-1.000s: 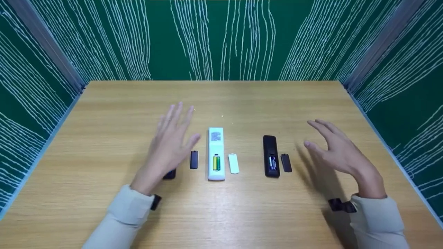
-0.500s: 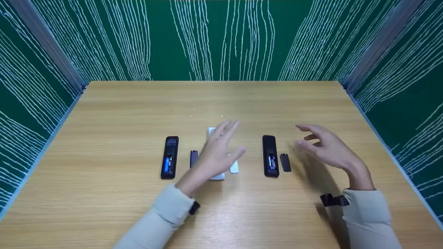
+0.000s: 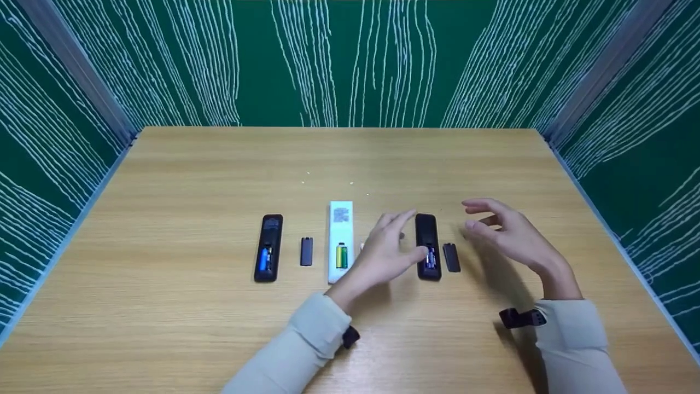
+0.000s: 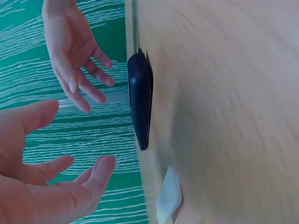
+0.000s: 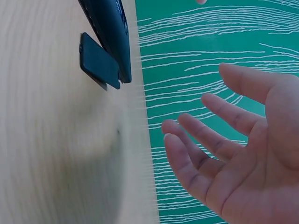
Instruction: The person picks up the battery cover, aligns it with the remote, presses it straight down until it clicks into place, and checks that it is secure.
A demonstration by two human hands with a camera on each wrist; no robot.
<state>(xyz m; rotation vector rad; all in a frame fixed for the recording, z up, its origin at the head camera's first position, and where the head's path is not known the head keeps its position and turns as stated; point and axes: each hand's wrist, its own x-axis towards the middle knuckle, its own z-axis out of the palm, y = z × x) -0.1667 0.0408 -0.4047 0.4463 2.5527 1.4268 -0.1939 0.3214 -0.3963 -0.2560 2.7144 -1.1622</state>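
Observation:
In the head view my left hand hovers between the white remote control and the right black remote control, fingers loosely bent, holding nothing. Its thumb overlaps the black remote's bay, which has batteries in it. Behind this hand the white battery cover is mostly hidden, though the left wrist view shows it. My right hand hangs above the table, right of the black battery cover, its fingers relaxed around nothing. Green and yellow batteries sit in the white remote's uncovered bay.
Farther left lies another black remote control with a blue battery showing in its bay. A second black battery cover lies beside it. Small pale specks dot the wooden table. Green walls with white lines surround the table.
My left hand has swept right, from over the left black remote, across the white one, to beside the right black remote. The right hand has shifted slightly left, its fingers a little more bent.

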